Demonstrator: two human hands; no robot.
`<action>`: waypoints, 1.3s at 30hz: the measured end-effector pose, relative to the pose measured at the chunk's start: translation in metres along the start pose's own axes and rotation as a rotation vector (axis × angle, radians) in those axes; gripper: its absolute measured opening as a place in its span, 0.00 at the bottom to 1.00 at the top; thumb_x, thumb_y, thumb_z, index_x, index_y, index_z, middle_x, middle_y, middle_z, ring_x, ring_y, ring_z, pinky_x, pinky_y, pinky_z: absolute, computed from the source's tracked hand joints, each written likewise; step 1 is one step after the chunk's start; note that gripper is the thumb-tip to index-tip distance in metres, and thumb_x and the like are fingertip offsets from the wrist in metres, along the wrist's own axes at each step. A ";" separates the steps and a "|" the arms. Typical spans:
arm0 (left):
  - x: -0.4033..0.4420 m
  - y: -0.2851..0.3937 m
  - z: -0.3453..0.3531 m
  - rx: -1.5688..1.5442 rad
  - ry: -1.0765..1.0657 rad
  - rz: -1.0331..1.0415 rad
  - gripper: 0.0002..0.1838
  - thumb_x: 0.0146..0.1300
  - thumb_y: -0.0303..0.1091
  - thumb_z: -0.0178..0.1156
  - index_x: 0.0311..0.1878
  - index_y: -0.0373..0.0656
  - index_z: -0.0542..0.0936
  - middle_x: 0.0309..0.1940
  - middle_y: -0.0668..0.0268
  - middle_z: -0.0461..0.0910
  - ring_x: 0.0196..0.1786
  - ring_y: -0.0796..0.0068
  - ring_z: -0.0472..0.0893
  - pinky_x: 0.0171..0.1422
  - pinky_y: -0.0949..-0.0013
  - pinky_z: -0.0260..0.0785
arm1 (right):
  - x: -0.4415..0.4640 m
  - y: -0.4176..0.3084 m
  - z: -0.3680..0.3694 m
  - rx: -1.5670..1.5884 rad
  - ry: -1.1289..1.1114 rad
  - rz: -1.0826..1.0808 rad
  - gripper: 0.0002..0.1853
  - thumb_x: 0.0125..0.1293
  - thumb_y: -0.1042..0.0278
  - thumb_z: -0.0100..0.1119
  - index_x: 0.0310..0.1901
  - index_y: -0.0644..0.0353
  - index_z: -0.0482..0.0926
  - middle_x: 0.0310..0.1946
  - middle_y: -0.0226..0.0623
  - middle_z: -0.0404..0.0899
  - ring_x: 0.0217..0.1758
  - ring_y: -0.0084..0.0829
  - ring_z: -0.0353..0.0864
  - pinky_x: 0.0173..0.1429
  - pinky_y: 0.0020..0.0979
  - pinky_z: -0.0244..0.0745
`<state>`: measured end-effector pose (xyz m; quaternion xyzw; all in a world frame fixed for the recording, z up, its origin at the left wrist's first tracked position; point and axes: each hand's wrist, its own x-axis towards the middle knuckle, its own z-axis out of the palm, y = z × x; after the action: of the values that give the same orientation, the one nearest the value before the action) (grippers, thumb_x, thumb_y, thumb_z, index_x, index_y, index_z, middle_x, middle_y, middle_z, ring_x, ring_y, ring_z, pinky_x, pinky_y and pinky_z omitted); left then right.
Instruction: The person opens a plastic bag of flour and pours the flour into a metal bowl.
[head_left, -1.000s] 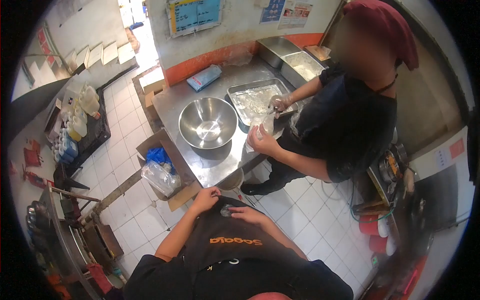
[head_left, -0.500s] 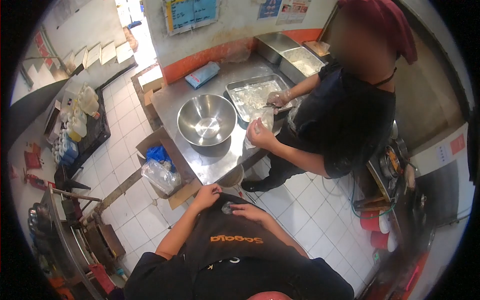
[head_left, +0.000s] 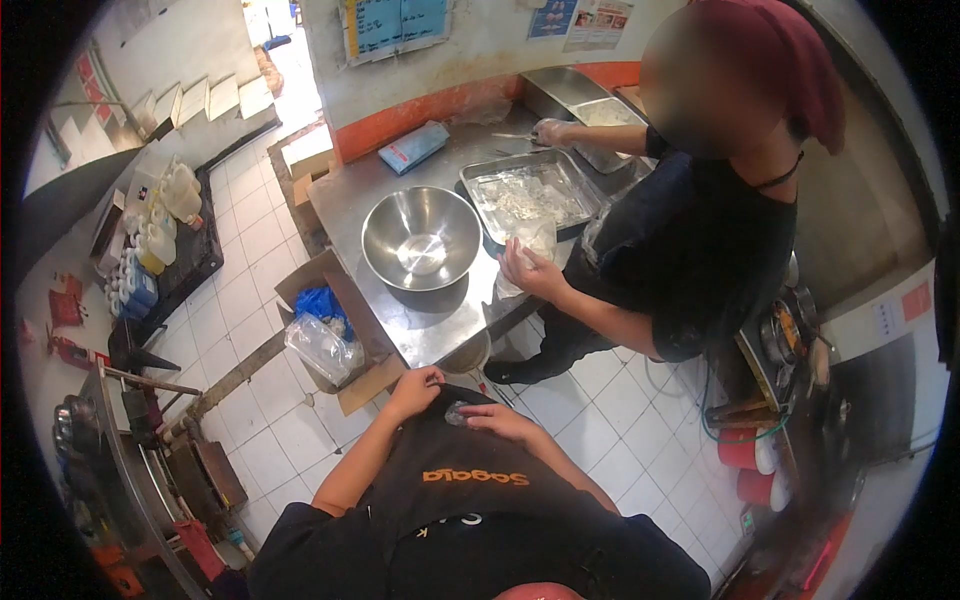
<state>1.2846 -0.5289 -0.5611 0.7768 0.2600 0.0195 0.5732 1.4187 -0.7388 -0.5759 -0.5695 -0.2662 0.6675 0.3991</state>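
Note:
My left hand [head_left: 416, 391] pinches the edge of the dark apron [head_left: 440, 455] I am wearing, holding it out in front of me. Beside it, my right hand [head_left: 503, 421] has its fingers against a small crumpled clear wad [head_left: 456, 413], which looks like plastic and rests on the apron cloth. Just beyond my hands is the near corner of the steel table [head_left: 425, 345]. A large steel mixing bowl [head_left: 420, 238] stands on it.
A co-worker [head_left: 700, 240] stands at the table's right side, holding a clear bag [head_left: 541, 237] beside a metal tray [head_left: 530, 195] of pale, crumbly food. An open cardboard box [head_left: 365, 385] with plastic bags sits on the tiled floor, left of the table. Jugs [head_left: 155, 245] line the left wall.
The co-worker's gloved hand has moved from above the tray to the back of the table, beside a metal utensil. My hands stay nearly the same; the view has shifted slightly.

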 end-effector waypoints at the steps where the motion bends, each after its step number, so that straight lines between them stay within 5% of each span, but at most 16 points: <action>1: 0.001 -0.002 0.001 0.000 0.000 0.000 0.07 0.55 0.25 0.58 0.37 0.36 0.79 0.26 0.67 0.78 0.30 0.77 0.75 0.35 0.69 0.69 | 0.000 0.000 0.000 0.022 -0.001 0.002 0.26 0.69 0.55 0.57 0.65 0.55 0.73 0.53 0.33 0.79 0.54 0.23 0.73 0.61 0.23 0.64; 4: 0.004 -0.009 0.002 0.004 0.021 0.082 0.07 0.55 0.25 0.58 0.37 0.36 0.79 0.26 0.66 0.79 0.31 0.77 0.75 0.37 0.69 0.70 | -0.001 -0.007 0.001 0.003 0.025 -0.020 0.24 0.69 0.64 0.58 0.65 0.59 0.72 0.50 0.28 0.79 0.49 0.17 0.75 0.54 0.21 0.70; 10: 0.016 -0.027 0.004 0.016 -0.031 0.108 0.07 0.56 0.24 0.60 0.39 0.36 0.80 0.32 0.65 0.82 0.36 0.77 0.78 0.44 0.70 0.73 | -0.001 -0.016 0.003 0.012 0.059 0.023 0.23 0.69 0.64 0.58 0.64 0.59 0.74 0.49 0.27 0.79 0.48 0.18 0.75 0.54 0.22 0.69; 13: 0.017 -0.015 0.003 0.020 0.008 0.186 0.09 0.54 0.28 0.63 0.39 0.38 0.80 0.25 0.62 0.79 0.30 0.75 0.76 0.39 0.69 0.70 | 0.000 -0.014 0.003 0.003 0.084 -0.021 0.22 0.69 0.65 0.58 0.63 0.59 0.75 0.48 0.27 0.80 0.48 0.18 0.75 0.54 0.23 0.69; 19: 0.024 -0.005 -0.001 -0.045 0.057 0.198 0.08 0.55 0.28 0.65 0.39 0.39 0.80 0.20 0.70 0.71 0.24 0.82 0.68 0.30 0.72 0.64 | 0.003 -0.008 -0.002 0.089 0.097 -0.080 0.22 0.68 0.61 0.59 0.62 0.56 0.77 0.50 0.30 0.80 0.51 0.21 0.74 0.59 0.25 0.66; 39: 0.014 0.021 -0.018 -0.015 0.073 0.168 0.09 0.56 0.28 0.65 0.41 0.40 0.83 0.30 0.67 0.82 0.34 0.81 0.77 0.42 0.73 0.71 | 0.004 -0.013 -0.001 0.105 0.049 -0.135 0.23 0.69 0.59 0.57 0.63 0.56 0.75 0.56 0.34 0.78 0.58 0.26 0.71 0.67 0.27 0.59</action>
<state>1.2984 -0.5112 -0.5399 0.7904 0.2143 0.0976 0.5655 1.4220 -0.7284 -0.5679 -0.5448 -0.2588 0.6381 0.4786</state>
